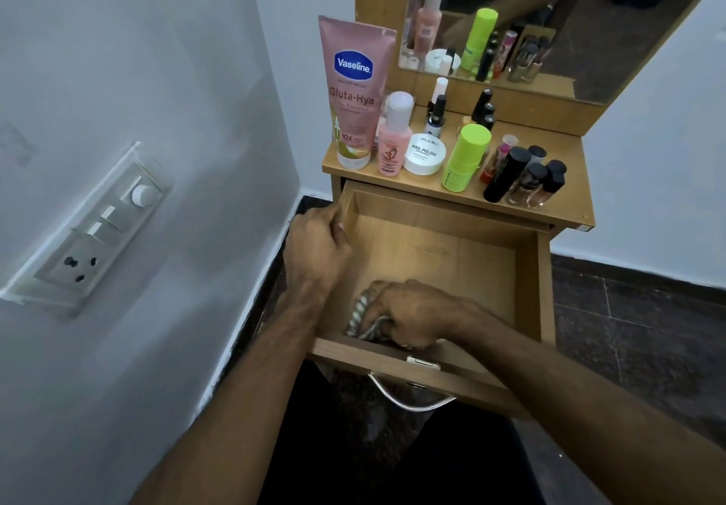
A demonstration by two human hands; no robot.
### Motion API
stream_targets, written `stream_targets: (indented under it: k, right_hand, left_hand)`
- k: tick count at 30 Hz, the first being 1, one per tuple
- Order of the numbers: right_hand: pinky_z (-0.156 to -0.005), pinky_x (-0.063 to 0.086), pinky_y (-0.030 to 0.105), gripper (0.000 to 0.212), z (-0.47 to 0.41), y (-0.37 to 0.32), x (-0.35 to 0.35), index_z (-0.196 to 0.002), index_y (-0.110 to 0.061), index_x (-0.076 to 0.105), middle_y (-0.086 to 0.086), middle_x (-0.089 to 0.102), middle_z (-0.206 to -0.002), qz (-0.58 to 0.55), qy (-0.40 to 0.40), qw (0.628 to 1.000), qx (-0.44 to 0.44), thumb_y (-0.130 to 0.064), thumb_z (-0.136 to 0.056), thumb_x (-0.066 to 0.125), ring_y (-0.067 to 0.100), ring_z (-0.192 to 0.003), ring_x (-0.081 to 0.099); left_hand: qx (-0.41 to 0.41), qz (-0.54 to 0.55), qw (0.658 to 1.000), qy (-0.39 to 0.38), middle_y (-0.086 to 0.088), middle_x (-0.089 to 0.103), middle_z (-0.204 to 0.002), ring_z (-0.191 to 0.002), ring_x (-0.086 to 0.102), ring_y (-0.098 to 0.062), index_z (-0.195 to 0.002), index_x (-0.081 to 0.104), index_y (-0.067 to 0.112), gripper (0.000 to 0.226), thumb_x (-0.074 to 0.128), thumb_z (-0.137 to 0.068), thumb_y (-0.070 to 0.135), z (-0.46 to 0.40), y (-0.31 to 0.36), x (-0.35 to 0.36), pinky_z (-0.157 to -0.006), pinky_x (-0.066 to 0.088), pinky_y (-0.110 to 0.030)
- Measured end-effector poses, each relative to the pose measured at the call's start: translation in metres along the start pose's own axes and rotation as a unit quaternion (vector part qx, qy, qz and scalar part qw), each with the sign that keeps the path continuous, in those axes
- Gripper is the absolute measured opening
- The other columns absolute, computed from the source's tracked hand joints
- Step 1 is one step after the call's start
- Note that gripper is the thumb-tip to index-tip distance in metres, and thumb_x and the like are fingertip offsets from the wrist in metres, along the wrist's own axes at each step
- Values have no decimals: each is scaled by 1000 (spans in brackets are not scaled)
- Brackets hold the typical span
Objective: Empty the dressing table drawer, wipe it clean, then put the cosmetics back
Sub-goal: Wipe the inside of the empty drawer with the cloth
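Note:
The wooden drawer (526,269) is pulled out, and nothing lies in it but a striped cloth (363,322). My right hand (412,314) presses that cloth against the drawer floor in the near left corner. My left hand (316,247) grips the drawer's left wall. The cosmetics stand on the dressing table top (569,206): a pink Vaseline tube (353,92), a pink bottle (394,135), a white nail polish remover jar (425,153), a lime green bottle (465,157) and several dark small bottles (526,178).
A mirror (569,25) rises behind the table top. A white wall with a switch and socket panel (94,229) is close on the left. The drawer's metal handle (408,400) hangs at the front. Dark tiled floor (636,328) lies to the right.

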State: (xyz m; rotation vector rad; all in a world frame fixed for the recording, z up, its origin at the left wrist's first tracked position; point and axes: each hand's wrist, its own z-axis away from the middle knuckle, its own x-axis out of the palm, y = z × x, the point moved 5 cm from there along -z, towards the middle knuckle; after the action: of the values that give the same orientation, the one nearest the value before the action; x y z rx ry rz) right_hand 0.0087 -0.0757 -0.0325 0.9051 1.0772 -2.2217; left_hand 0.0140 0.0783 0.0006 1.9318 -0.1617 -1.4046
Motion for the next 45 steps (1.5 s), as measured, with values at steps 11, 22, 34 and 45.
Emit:
stream_targets:
  k: [11, 22, 34, 45]
  right_hand:
    - [-100, 46, 34, 38, -5, -2, 5, -119, -49, 67, -19, 53, -128, -10, 43, 999, -2, -23, -92, 60, 3, -115, 52]
    - [-88, 46, 36, 36, -18, 20, -31, -134, -27, 59, 5, 51, -130, 75, 225, 950, 203, -34, -102, 46, 24, -108, 53]
    - [-103, 41, 47, 55, -19, 2, -23, -152, -28, 36, 13, 31, -152, 138, 188, 949, 212, -42, -99, 40, 32, -134, 37]
    - [-106, 38, 48, 65, -40, 1, -31, -154, -33, 29, 10, 25, -155, 74, 198, 942, 261, -41, -93, 50, 33, -140, 28]
  left_hand:
    - [1, -17, 1000, 14, -5, 67, -119, -112, 55, -27, -136, 62, 22, 43, 56, -95, 11, 1, 2, -1, -78, 42, -33]
    - [9, -69, 997, -17, -6, 63, -118, -110, 50, -26, -139, 57, 23, 43, 53, -96, 17, 0, 3, 2, -75, 46, -39]
    - [5, -83, 995, -46, -7, 58, -123, -115, 46, -28, -147, 48, 29, 55, 55, -93, 19, 3, 1, 6, -78, 49, -44]
    - [10, -92, 995, -46, -3, 58, -120, -114, 47, -25, -144, 50, 33, 51, 57, -94, 25, 2, 2, 7, -79, 50, -43]
